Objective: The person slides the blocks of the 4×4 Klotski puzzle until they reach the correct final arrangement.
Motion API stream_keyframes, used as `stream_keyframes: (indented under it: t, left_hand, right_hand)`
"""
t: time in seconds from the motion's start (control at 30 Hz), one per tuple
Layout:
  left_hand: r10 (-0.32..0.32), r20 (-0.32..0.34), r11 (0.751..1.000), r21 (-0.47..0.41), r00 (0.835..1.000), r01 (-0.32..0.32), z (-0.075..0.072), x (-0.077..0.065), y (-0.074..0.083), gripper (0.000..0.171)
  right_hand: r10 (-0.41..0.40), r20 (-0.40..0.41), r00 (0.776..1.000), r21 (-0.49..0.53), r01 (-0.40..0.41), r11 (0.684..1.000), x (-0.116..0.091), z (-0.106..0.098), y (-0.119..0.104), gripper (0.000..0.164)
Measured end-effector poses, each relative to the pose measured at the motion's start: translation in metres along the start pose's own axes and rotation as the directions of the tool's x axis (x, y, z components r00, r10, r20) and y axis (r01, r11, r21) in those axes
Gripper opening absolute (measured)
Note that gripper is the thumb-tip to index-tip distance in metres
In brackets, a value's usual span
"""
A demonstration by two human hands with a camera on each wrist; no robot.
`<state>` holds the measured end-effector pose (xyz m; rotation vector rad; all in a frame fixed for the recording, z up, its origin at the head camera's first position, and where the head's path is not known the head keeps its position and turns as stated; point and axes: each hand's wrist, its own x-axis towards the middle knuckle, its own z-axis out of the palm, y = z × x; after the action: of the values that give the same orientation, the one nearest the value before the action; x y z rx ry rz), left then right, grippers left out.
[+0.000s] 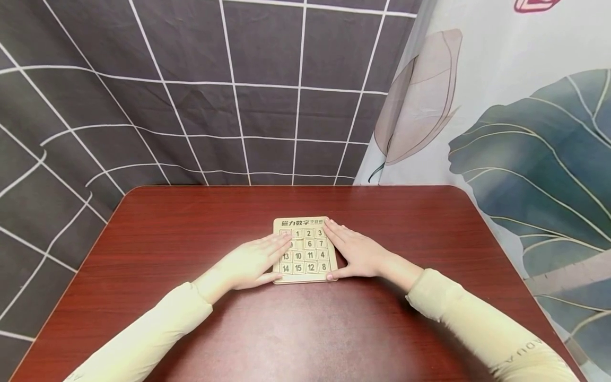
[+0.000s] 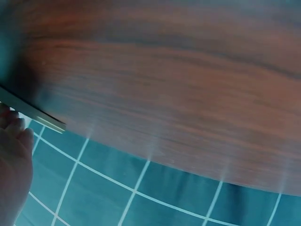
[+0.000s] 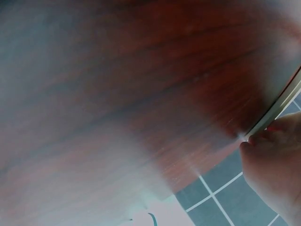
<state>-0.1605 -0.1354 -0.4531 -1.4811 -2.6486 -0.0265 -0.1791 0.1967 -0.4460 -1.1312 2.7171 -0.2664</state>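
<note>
A pale wooden sliding number puzzle lies flat on the table, with dark characters along its top border. Its numbered tiles sit in rows, and a gap shows in the second row, left of the 6. My left hand reaches over the puzzle's left side, its straight fingers covering part of the upper left tiles. The left thumb lies at the lower left edge. Along the right edge rests my right hand, fingers extended to the upper right corner and thumb at the lower right corner. Both wrist views catch only the puzzle's side edge beside the fingers.
The reddish-brown wooden table has rounded far corners. Behind it hangs a dark grey curtain with a white grid. A white curtain with large leaf prints hangs at the right.
</note>
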Motion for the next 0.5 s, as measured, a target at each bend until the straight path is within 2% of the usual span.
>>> stream_keyframes:
  t: [0.2, 0.5]
  left_hand:
    - [-0.012, -0.013, 1.000, 0.021, 1.000, 0.012, -0.002, -0.010, -0.002, 0.073]
    - [-0.011, -0.010, 0.999, 0.032, 1.000, 0.011, -0.007, -0.012, -0.001, 0.073]
  right_hand:
    - [0.000, -0.003, 1.000, -0.002, 0.000, 1.000, 0.000, 0.000, 0.001, 0.120]
    - [0.004, 0.001, 1.000, 0.003, -0.004, 1.000, 0.001, 0.000, 0.000, 0.120]
